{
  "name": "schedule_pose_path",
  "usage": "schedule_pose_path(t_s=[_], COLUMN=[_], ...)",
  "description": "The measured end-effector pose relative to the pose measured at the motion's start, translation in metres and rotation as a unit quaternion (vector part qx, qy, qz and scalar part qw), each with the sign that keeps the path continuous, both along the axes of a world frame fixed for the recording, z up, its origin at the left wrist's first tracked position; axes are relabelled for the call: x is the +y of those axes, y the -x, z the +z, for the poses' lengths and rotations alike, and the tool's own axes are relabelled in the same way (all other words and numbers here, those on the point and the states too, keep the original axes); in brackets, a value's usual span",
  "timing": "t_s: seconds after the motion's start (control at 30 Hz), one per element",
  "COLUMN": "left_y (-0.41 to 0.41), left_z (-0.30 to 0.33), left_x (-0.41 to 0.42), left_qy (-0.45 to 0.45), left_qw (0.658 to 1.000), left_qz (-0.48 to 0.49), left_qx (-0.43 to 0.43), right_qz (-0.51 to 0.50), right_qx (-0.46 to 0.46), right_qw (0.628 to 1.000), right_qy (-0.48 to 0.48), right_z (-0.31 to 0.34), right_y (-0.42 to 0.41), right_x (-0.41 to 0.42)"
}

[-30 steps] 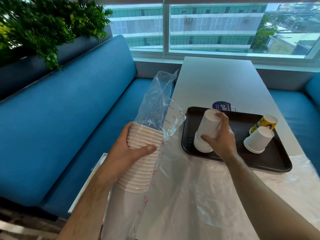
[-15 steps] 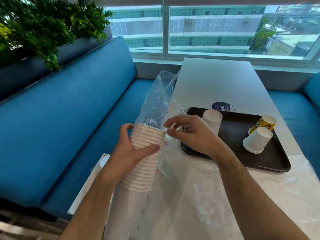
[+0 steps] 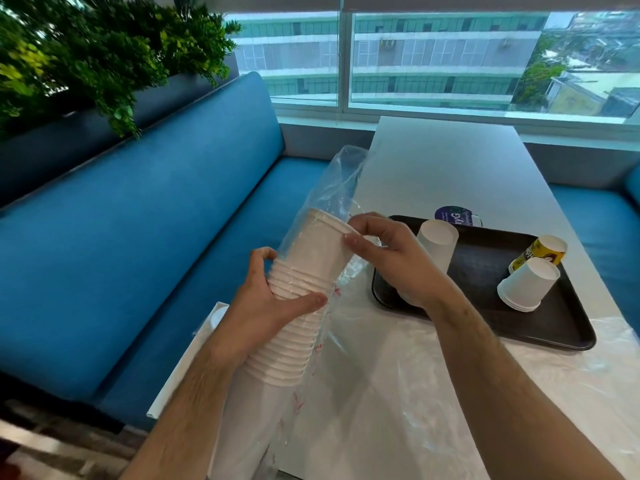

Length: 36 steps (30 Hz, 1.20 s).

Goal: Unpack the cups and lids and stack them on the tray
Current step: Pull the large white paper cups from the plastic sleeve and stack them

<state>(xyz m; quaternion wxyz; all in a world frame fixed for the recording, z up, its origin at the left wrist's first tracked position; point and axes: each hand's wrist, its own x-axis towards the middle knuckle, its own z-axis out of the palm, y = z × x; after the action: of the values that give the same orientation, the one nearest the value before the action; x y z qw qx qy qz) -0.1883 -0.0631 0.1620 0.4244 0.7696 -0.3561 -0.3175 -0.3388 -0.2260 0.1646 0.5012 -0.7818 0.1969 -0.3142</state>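
Observation:
My left hand [image 3: 273, 306] grips a long stack of white paper cups [image 3: 291, 337] wrapped in a clear plastic sleeve [image 3: 336, 188]. One white cup [image 3: 318, 247] sticks up out of the stack's top, and my right hand [image 3: 391, 258] pinches its rim. On the table to the right lies a black tray [image 3: 485, 271]. An upside-down stack of white cups [image 3: 438, 242] stands on the tray, partly hidden behind my right hand. Further right on the tray are a second short white cup stack [image 3: 528, 284] and a yellow printed cup [image 3: 543, 251].
A clear plastic sheet [image 3: 433, 393] covers the near part of the white table [image 3: 446, 168]. A round blue-purple label [image 3: 453, 214] lies behind the tray. A blue bench [image 3: 138, 237] runs along the left, with plants [image 3: 86, 53] above it and a window behind.
My right hand left the cup stack on the tray, came across to the sleeve and took hold of the top cup, which now stands lifted out of the stack.

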Motion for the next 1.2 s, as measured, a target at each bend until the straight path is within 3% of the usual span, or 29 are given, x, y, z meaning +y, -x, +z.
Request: schedule_pose_path(t_s=[0.17, 0.37, 0.47, 0.57, 0.63, 0.97, 1.2], left_y=[0.004, 0.004, 0.001, -0.002, -0.006, -0.008, -0.005], left_z=[0.001, 0.002, 0.002, 0.003, 0.004, 0.003, 0.004], left_x=[-0.001, 0.001, 0.002, 0.005, 0.007, 0.006, -0.001], left_qy=[0.0, 0.009, 0.009, 0.011, 0.019, 0.038, 0.054], left_qw=[1.0, 1.0, 1.0, 1.0, 0.999, 0.997, 0.997], left_qz=[-0.015, -0.012, -0.006, 0.007, 0.023, 0.03, 0.022], left_qx=[-0.007, 0.004, 0.009, 0.021, 0.033, 0.058, 0.056], right_qz=[-0.001, -0.037, -0.048, -0.048, 0.002, 0.066, -0.026], right_qx=[0.022, -0.096, -0.079, -0.058, -0.047, 0.166, 0.143], right_qw=[0.999, 0.98, 0.972, 0.977, 0.974, 0.97, 0.984], right_qy=[-0.048, -0.172, -0.216, -0.201, -0.222, -0.166, -0.101], right_z=[-0.001, 0.004, 0.003, 0.002, 0.004, 0.005, -0.006], right_y=[-0.006, -0.005, -0.002, 0.007, 0.017, 0.03, 0.009], right_x=[0.008, 0.006, -0.001, -0.009, -0.012, -0.015, 0.004])
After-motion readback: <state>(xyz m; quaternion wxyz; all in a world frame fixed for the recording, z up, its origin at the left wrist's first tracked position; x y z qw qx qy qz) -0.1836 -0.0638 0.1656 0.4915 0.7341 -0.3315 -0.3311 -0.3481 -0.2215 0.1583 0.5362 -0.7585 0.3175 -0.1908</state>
